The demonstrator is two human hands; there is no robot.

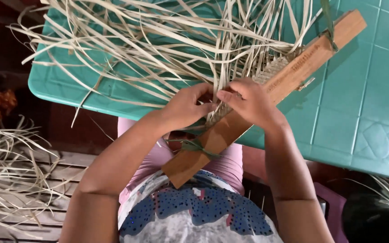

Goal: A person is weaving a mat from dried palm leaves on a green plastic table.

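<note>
While both hands pinch pale straw strips (158, 49) against the wooden board (266, 96), which slants from lap to teal desk (361, 112), left hand (186, 107) and right hand (251, 102) should probably keep each strip taut and flat.

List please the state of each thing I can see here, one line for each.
Left hand: pinching pale strips at the board.
Right hand: resting on the board, fingers on the woven band.
Wooden board: slanted, propped on table edge.
Woven band: partly woven.
Loose strips: spread over the table.
Green table: flat.
</note>
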